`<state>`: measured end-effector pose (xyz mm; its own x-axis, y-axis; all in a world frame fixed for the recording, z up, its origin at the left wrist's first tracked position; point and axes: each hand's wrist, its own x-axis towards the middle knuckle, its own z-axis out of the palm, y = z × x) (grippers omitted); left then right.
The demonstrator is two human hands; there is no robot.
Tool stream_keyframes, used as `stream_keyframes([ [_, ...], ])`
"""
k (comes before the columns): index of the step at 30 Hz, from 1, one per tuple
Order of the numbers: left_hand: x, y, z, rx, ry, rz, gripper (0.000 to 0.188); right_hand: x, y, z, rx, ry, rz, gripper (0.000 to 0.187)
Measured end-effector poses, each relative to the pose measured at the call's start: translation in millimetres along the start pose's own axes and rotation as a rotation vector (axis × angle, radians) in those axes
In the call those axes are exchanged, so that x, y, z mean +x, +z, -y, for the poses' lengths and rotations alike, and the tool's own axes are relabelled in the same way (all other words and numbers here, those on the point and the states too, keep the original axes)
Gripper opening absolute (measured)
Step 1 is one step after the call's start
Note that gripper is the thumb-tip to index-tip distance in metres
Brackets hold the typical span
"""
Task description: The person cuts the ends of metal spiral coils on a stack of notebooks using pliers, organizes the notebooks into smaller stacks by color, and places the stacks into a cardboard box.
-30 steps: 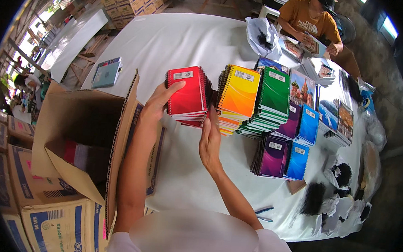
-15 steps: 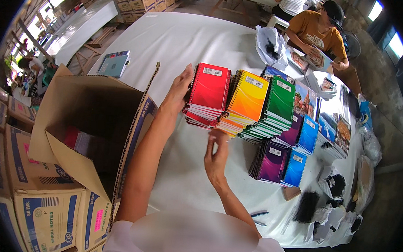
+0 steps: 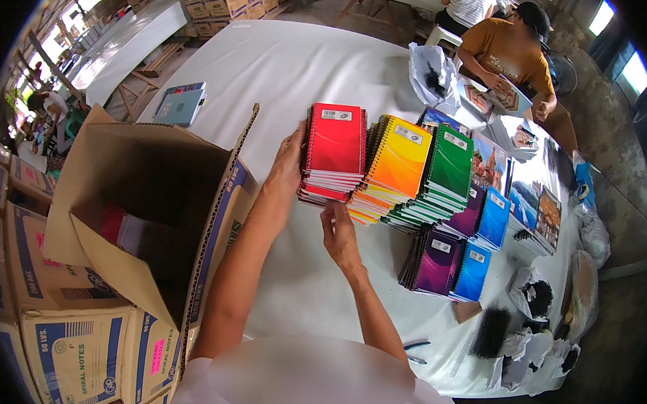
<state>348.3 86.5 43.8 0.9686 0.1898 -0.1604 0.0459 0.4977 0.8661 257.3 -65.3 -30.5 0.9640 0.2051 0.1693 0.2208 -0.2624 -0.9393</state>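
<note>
A stack of red spiral notebooks (image 3: 336, 145) stands at the left end of a row of notebook stacks. My left hand (image 3: 290, 158) lies along its left, wire-bound side, fingers closed against it and partly hidden. At its near lower edge, my right hand (image 3: 339, 231) has its fingers drawn together, touching the bottom notebooks. Right beside the red stack are yellow spiral notebooks (image 3: 397, 156) in a leaning, fanned pile, then green spiral notebooks (image 3: 450, 165). Purple notebooks (image 3: 438, 262) and blue notebooks (image 3: 472, 272) are piled nearer, to the right.
Left of my arm stands an open cardboard box (image 3: 160, 151) with a few notebooks inside, above closed cartons (image 3: 74, 350). Pliers (image 3: 416, 352) and black wire coils (image 3: 491, 332) lie near the right. Across the table (image 3: 295, 59), a co-worker (image 3: 506, 54) handles picture-covered books.
My right hand has moved left from the gap by the yellow pile to the red stack's near edge. The red notebooks sit more evenly, and my left hand has slid slightly nearer.
</note>
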Motion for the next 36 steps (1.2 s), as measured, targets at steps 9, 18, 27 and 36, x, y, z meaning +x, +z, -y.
stream_keyframes([
  [9,3.9,-2.3,-33.4,0.149,-0.094,0.027,0.073,39.1,-209.4,57.5,-0.361,-0.343,-0.612,0.052],
  [18,26.3,4.6,-24.3,0.215,-0.026,0.143,0.073,88.9,-219.7,19.5,-0.03,0.087,0.012,0.073],
  [27,-60.0,18.8,-46.1,0.943,0.828,-0.205,0.057,73.5,-231.5,51.8,-0.172,-0.175,-0.378,0.053],
  [36,-338.3,14.4,-138.9,1.279,0.91,0.187,0.044,32.0,-186.7,197.6,-0.022,-0.626,-0.271,0.023],
])
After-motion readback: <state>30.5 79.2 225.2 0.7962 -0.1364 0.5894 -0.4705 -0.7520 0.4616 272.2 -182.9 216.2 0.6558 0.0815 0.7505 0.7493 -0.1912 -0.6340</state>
